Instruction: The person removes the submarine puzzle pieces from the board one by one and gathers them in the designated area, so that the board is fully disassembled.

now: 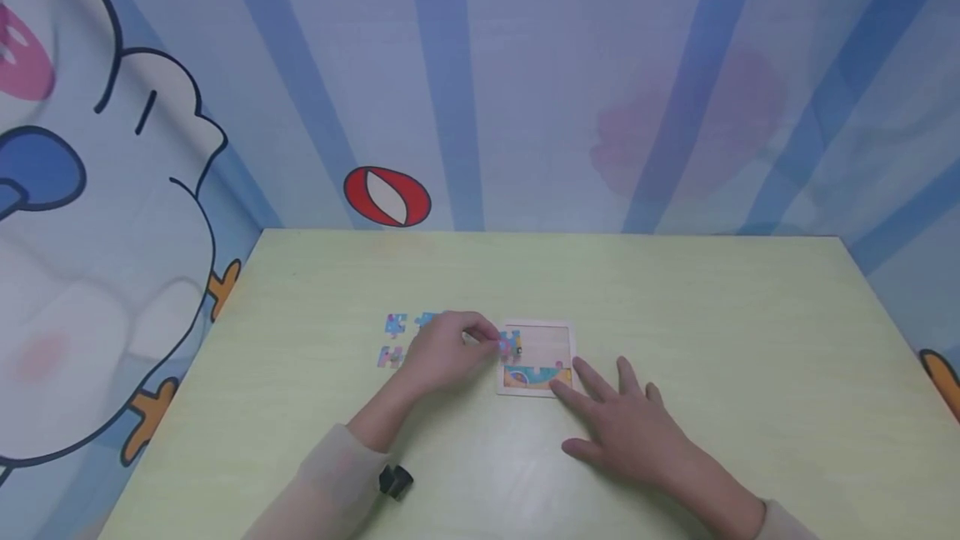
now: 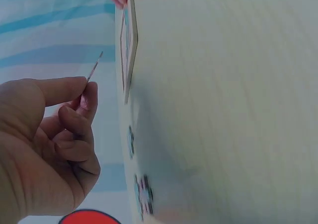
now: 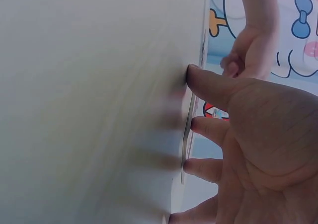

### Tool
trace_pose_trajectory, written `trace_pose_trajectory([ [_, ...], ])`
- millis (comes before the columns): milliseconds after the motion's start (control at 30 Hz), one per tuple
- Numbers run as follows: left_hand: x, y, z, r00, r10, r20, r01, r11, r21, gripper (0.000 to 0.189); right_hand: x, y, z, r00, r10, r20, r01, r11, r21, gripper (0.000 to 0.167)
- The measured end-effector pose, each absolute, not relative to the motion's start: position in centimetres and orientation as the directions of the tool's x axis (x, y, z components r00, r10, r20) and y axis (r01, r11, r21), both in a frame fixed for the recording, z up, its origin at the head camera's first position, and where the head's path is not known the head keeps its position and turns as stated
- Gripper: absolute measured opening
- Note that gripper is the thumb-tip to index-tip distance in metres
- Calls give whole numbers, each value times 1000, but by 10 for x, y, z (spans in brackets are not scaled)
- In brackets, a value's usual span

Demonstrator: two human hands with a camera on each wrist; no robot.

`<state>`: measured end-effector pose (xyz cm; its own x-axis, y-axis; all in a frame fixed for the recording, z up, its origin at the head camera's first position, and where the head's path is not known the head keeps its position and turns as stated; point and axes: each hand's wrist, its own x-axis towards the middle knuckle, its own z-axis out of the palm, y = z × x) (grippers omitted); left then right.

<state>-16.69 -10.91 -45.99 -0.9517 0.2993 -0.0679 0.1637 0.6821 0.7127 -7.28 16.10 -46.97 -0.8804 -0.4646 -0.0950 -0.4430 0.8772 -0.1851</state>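
Puzzle piece (image 1: 510, 344) held at the tray's nine-o'clock side

Left hand (image 1: 448, 348) pinches the piece between thumb and finger, raised and tilted above the bench (image 1: 712, 298); its long axis is hard to tell. From that hand, the nearer one to the piece, the squarish tray (image 1: 572, 340) lies at three o'clock. From the right hand (image 1: 630, 432), fingers spread and tips at the rim, the tray lies at ten o'clock. The piece is knobbed, blue with pink and some yellow; a teal-and-orange strip (image 1: 536, 377) fills the tray's six-o'clock side.
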Motion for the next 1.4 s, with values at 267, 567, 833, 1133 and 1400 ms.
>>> trace_pose_trajectory([
  [267, -165, -140, -464, -963, 242, -115, 100, 722, 685, 5, -72, 161, -472, -882, -460, -103, -436, 878, -197, 71],
  [567, -163, -154, -468, -962, 217, -167, 71, 788, 612, 5, -72, 161, -474, -880, -462, -105, -437, 878, -197, 71],
  [833, -164, -156, -470, -962, 221, -162, 89, 811, 578, 4, -70, 160, -473, -880, -461, -112, -434, 878, -202, 71],
  [1133, -165, -158, -467, -961, 226, -157, 100, 819, 565, 4, -70, 159, -469, -882, -459, -106, -433, 879, -200, 71],
  [1400, -165, -146, -465, -951, 272, -147, 130, 783, 609, 5, -72, 160, -470, -884, -461, -81, -440, 877, -193, 72],
])
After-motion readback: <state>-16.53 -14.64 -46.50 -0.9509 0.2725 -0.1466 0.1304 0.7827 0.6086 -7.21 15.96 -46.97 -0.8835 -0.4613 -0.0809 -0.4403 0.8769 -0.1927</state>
